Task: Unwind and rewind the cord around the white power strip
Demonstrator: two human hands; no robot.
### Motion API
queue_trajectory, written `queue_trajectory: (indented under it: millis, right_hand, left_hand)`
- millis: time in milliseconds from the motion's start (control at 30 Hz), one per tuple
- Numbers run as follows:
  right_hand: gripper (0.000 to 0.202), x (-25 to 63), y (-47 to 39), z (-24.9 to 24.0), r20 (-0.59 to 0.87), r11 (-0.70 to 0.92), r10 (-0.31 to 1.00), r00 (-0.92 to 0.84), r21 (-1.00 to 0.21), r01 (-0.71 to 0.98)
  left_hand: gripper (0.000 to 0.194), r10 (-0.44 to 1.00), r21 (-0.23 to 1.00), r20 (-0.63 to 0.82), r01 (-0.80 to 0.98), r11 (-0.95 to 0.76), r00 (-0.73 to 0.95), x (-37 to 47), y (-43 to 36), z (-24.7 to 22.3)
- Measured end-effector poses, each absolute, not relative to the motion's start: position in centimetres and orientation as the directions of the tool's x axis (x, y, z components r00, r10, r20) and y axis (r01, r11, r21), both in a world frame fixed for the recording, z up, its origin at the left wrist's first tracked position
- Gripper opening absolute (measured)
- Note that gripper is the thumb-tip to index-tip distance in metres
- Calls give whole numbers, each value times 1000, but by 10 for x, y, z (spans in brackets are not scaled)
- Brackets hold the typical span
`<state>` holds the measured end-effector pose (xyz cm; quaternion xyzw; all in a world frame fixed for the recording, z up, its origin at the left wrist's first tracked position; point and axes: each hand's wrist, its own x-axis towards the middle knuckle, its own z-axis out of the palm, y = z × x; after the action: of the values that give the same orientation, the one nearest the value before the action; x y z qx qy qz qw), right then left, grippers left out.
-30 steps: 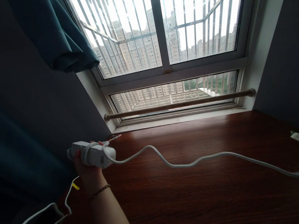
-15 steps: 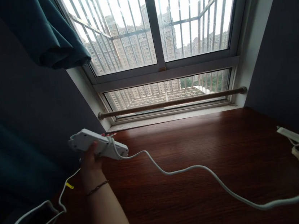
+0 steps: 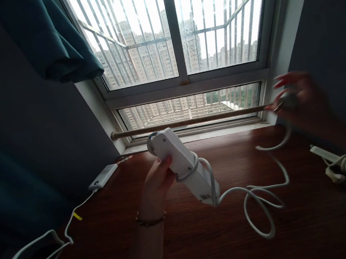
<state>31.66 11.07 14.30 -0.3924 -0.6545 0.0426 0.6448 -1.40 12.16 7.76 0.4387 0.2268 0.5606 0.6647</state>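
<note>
- Two bare hands work a white power strip (image 3: 184, 166) above a dark wooden table (image 3: 206, 243) set against a barred window (image 3: 177, 40).
- Left hand (image 3: 156, 184), a thin bracelet at its wrist, is closed around the strip's body and holds it tilted in the air, clear of the table, one end pointing toward the window.
- White cord (image 3: 256, 195) wraps once around the strip's middle, drops in loose loops above the wood and rises to the right.
- Right hand (image 3: 295, 99), blurred and raised near the window's right corner, is closed on the far end of the cord; what exactly sits in its fingers cannot be made out.
- Small white power bank (image 3: 103, 176) lies flat on the table's left side near the wall, a thin white cable (image 3: 48, 241) with a yellow tag trailing from it off the lower left edge.
- Second white strip (image 3: 344, 165) with a bundled cord rests at the table's right edge.
- Teal curtain (image 3: 45, 40) hangs gathered at upper left.
</note>
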Motion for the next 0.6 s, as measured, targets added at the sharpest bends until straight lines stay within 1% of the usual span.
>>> queue_trajectory:
  millis: [33, 100, 133, 167, 200, 233, 300, 400, 500, 600]
  right_hand:
    - [59, 303, 112, 132, 777, 679, 630, -10, -544, 494]
    - [63, 270, 119, 101, 630, 669, 722, -285, -532, 519]
    - [62, 254, 127, 84, 558, 660, 746, -363, -545, 517]
    - [61, 241, 136, 66, 507, 645, 763, -401, -562, 517]
    - [63, 233, 148, 51, 466, 605, 796, -387, -573, 553]
    - [65, 231, 161, 38, 427, 549, 834, -350, -569, 612]
    - [64, 242, 190, 20, 368, 404, 903, -223, -548, 732]
    - [62, 293, 227, 12, 343, 179, 939, 17, -531, 828]
    - [57, 360, 246, 12, 302, -118, 903, 307, -512, 851]
    - [52, 421, 243, 7, 233, -351, 812, 535, -537, 767]
  left_hand:
    - [48, 960, 820, 125, -571, 42, 251, -7, 120, 79]
    - [33, 970, 782, -2, -604, 152, 242, 1, 121, 79]
    - [25, 971, 762, -42, -621, 183, 234, 2, 123, 78]
    - [20, 973, 744, -73, -639, 198, 218, 1, 126, 77]
    - [17, 975, 728, -97, -654, 206, 199, -1, 130, 77]
    - [16, 977, 714, -119, -668, 209, 178, -3, 133, 77]
    - [15, 976, 677, -166, -704, 216, 140, -9, 140, 78]
    - [19, 970, 600, -224, -772, 211, 92, -15, 148, 80]
    - [23, 967, 507, -255, -849, 145, 13, -19, 155, 79]
    - [26, 952, 435, -301, -897, 81, -60, -22, 161, 76]
